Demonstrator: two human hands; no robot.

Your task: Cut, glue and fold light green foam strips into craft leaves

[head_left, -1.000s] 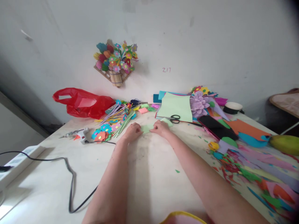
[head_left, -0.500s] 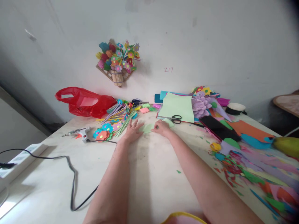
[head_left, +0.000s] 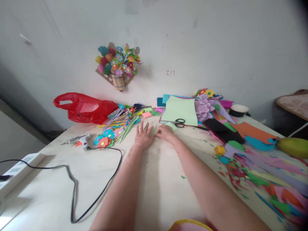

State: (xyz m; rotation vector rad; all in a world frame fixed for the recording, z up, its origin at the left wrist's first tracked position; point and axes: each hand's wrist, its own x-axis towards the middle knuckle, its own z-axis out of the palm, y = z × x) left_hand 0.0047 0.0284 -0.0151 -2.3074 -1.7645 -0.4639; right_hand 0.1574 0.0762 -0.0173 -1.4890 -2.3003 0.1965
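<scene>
My left hand (head_left: 144,137) lies flat on the table with its fingers spread, over most of a small pale green sheet (head_left: 156,131). My right hand (head_left: 166,132) has its fingers pinched together at the right edge of that sheet, close beside the left fingertips. Behind the right hand is another pale green piece (head_left: 172,126). Black-handled scissors (head_left: 180,123) rest just beyond it, partly on a large pale green sheet (head_left: 180,109).
Left of my hands lie green strips (head_left: 127,130), foam flowers (head_left: 104,138) and a glue gun (head_left: 84,141) with a black cord. A red plastic bag (head_left: 86,109) sits at the back left. To the right are a phone (head_left: 223,131) and colourful scraps (head_left: 240,170).
My left hand has slid right toward my right hand and now covers most of the small green sheet. The right hand stays pinched near the same spot. The view has shifted slightly.
</scene>
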